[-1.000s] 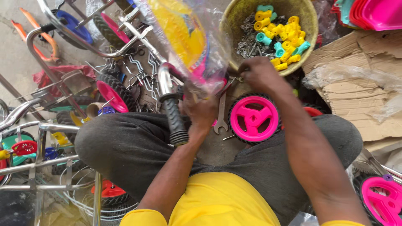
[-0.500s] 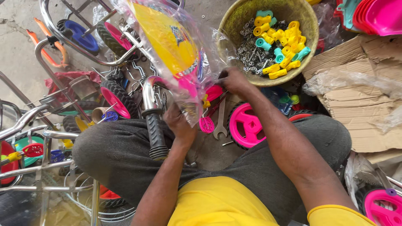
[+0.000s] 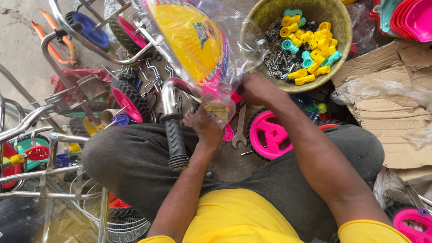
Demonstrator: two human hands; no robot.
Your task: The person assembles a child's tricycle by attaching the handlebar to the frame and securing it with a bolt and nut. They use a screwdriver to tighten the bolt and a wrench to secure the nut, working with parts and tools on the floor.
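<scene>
A small patch of bare floor [image 3: 227, 162] lies open between the knees. At twelve o'clock a plastic-wrapped yellow panel [image 3: 191, 40] blocks passage; a pink wheel [image 3: 270, 135] and spanner [image 3: 238, 130] crowd three o'clock, a handlebar grip [image 3: 176, 141] nine.

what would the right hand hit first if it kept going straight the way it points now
The right hand points up-left into the plastic-wrapped yellow panel, which it already touches, so that wrap comes first. The chrome handlebar lies just left, though depth is unclear.
</scene>
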